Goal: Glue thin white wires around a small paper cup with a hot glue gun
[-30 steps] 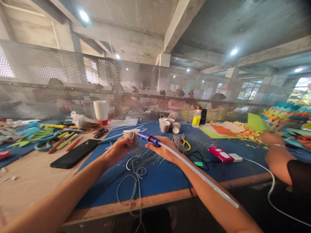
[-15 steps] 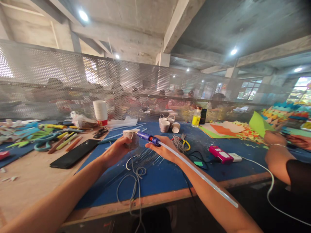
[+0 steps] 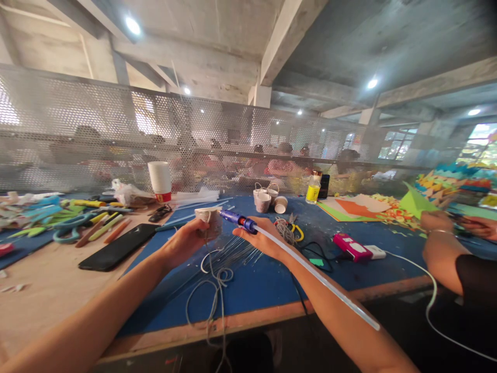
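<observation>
My left hand (image 3: 191, 235) is closed around a small cup wrapped in grey cord (image 3: 213, 225), its pale rim facing up. In my right hand (image 3: 261, 237) is a blue hot glue gun (image 3: 235, 219), its nozzle at the cup's rim; I cannot tell whether they touch. A long clear glue stick (image 3: 318, 277) sticks out of the gun's back, over my right forearm. Loose grey cord (image 3: 212, 290) hangs from the cup in loops across the blue mat (image 3: 163, 300) and over the table edge.
Small cord-wrapped cups (image 3: 262, 201) stand behind my hands. Scissors (image 3: 298, 232), a pink power strip (image 3: 351, 246) and a yellow-labelled bottle (image 3: 312, 189) are rightward. A black phone (image 3: 118, 247) and stacked paper cups (image 3: 159, 178) lie leftward. At far right, a co-worker's hands (image 3: 438, 223) hold green paper.
My hands, the cup and the glue gun stay almost where they were, with the cup's rim tilted very slightly. The co-worker's hand and green paper at the right have shifted a little.
</observation>
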Demonstrator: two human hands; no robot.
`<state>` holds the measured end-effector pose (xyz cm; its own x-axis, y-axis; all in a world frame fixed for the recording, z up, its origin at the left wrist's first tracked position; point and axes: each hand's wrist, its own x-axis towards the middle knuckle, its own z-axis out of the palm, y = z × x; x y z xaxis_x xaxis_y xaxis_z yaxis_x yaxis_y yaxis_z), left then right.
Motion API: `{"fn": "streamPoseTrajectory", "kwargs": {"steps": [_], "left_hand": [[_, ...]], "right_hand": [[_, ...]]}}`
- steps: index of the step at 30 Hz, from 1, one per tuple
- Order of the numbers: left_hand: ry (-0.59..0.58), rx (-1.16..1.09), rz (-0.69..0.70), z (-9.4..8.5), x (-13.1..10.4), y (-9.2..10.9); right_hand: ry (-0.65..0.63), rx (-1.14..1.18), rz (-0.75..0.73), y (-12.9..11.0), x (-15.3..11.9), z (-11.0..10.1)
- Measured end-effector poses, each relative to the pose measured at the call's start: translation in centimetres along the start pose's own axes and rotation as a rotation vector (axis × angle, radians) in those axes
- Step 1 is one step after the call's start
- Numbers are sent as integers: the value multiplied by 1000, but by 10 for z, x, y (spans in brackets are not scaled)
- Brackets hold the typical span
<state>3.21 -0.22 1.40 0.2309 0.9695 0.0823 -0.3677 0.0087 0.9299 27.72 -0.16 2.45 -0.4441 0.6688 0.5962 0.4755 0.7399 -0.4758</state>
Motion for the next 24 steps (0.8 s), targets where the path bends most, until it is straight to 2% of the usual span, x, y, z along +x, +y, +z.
{"fn": "streamPoseTrajectory", "kwargs": {"steps": [4, 24], "left_hand": [[18, -7, -13, 1, -1, 1], [-82, -96, 11, -6, 2, 0]], "right_hand": [[4, -11, 6, 0, 1, -1], [45, -9, -11, 2, 1, 0]]}}
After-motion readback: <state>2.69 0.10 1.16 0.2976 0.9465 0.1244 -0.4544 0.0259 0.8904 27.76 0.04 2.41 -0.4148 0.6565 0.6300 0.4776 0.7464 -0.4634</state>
